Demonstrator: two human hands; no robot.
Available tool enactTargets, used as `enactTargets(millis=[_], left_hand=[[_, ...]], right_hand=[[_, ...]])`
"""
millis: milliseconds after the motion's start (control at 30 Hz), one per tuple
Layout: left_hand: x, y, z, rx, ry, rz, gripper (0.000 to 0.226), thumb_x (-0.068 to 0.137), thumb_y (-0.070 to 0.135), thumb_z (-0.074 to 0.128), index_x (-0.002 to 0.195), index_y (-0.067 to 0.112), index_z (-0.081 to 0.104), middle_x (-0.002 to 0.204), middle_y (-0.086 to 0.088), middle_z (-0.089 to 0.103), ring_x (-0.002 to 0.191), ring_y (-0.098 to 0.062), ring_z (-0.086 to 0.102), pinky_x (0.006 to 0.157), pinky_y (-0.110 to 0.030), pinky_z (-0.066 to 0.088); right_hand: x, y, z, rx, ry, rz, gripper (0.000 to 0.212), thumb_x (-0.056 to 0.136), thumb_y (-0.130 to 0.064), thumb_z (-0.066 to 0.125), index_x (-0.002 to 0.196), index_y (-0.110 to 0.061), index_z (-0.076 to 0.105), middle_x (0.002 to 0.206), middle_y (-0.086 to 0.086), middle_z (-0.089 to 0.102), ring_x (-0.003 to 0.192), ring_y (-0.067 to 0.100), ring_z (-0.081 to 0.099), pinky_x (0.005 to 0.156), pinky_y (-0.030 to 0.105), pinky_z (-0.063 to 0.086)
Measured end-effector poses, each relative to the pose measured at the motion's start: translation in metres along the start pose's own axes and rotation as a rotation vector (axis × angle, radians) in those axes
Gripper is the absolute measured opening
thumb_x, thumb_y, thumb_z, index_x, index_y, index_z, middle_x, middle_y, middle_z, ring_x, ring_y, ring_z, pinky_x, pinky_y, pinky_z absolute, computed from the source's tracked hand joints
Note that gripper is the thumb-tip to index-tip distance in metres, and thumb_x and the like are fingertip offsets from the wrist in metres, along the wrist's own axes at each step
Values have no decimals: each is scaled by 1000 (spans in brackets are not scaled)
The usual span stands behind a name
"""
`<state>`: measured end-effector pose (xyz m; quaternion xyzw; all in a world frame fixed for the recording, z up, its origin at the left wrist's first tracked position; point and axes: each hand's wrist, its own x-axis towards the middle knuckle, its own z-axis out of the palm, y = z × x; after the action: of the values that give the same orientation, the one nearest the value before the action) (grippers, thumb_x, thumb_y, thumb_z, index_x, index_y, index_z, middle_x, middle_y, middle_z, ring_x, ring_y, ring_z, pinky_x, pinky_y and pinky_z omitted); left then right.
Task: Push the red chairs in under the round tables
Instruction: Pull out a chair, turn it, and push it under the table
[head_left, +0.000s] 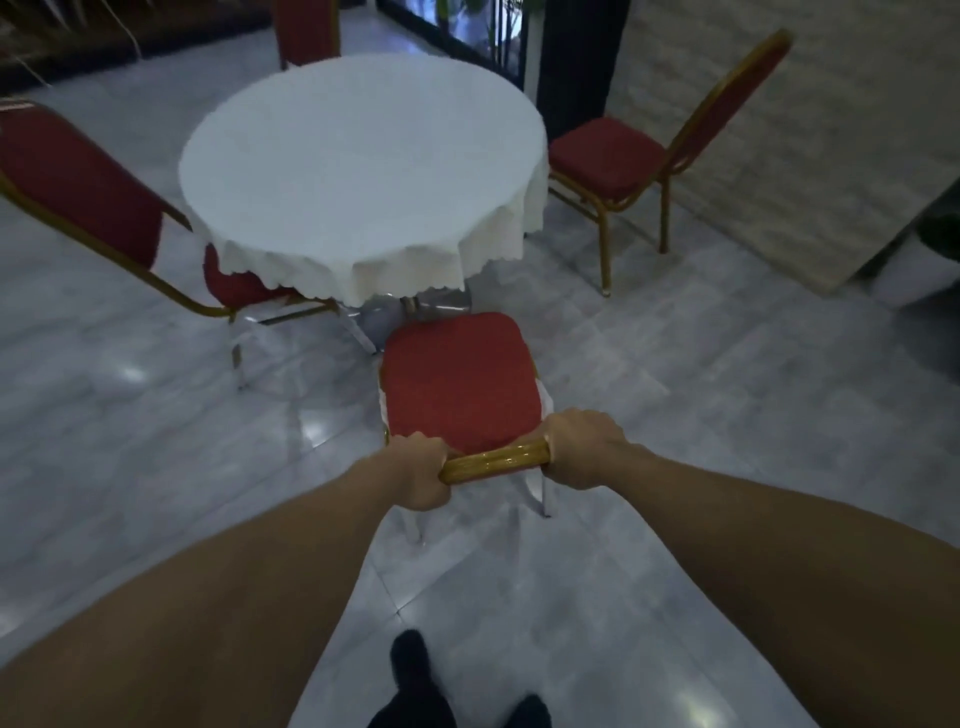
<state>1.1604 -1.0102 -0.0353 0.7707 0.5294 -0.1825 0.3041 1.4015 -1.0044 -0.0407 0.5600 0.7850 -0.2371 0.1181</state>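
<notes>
A red chair (460, 382) with a gold frame stands right in front of me, its seat facing the round table (358, 166) draped in a white cloth. The seat's front edge sits just short of the cloth's hanging hem. My left hand (423, 470) grips the left end of the gold top rail of the backrest. My right hand (584, 449) grips the right end of the same rail. Both arms reach forward and down.
A second red chair (78, 187) stands at the table's left with its seat partly under the cloth. A third (618, 156) stands apart at the right, near a pale brick wall (831, 130). A fourth (306, 31) is behind the table. The tiled floor is glossy.
</notes>
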Motion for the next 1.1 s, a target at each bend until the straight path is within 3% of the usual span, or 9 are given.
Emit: enactTargets(millis=[100,200,367,433,600,767,967,1100], left_hand=[[7,-3,-6,-96,-8,-21,43,80,16,59,121,27,65,104,-5,65,99,-28,64,77,-33,50],[21,-11,-17,-119,7,-37,56,81,15,56,135,32,58,116,-7,65,107,-28,61,89,-38,52],[62,-34,-56,-115,74,-43,60,83,16,57,138,39,57,118,-5,69,107,-29,63,93,-42,53],[77,-42,-72,-121,74,-35,59,83,15,56,137,39,58,114,-5,70,104,-30,64,92,-43,54],[119,-65,-113,-132,42,-48,63,81,15,52,138,42,56,110,-5,69,102,-31,63,91,-43,54],[154,-73,-141,-185,15,-34,64,76,12,49,132,42,60,83,6,61,83,-25,63,65,-30,46],[178,-74,-159,-231,36,-74,53,78,14,52,127,29,65,88,-1,65,83,-26,65,71,-35,54],[185,-73,-161,-254,25,-79,67,77,11,53,137,40,57,89,1,67,82,-22,67,71,-35,58]], right_hand=[[16,7,-8,-26,-8,-44,48,88,-24,57,115,-63,68,80,-14,57,76,18,58,64,31,40],[39,13,-17,-54,-16,-71,42,87,-25,61,113,-57,71,87,-9,63,86,24,66,68,32,41],[96,20,-48,-53,16,-44,39,88,-29,64,115,-56,72,90,-6,68,83,23,66,68,32,43],[117,24,-60,-43,8,-43,40,89,-29,65,117,-56,71,94,-5,70,85,24,66,70,33,45],[171,33,-92,-82,0,-53,37,90,-25,62,110,-55,72,84,-11,65,81,21,66,67,31,42],[214,50,-117,-107,33,-71,44,91,-33,64,122,-65,66,87,-13,67,76,14,58,67,29,41],[251,67,-135,-134,54,-65,45,89,-36,66,121,-67,65,67,-21,47,71,10,52,68,28,39],[258,74,-138,-114,34,-103,43,89,-36,65,118,-67,66,78,-19,63,80,14,64,67,29,40]])
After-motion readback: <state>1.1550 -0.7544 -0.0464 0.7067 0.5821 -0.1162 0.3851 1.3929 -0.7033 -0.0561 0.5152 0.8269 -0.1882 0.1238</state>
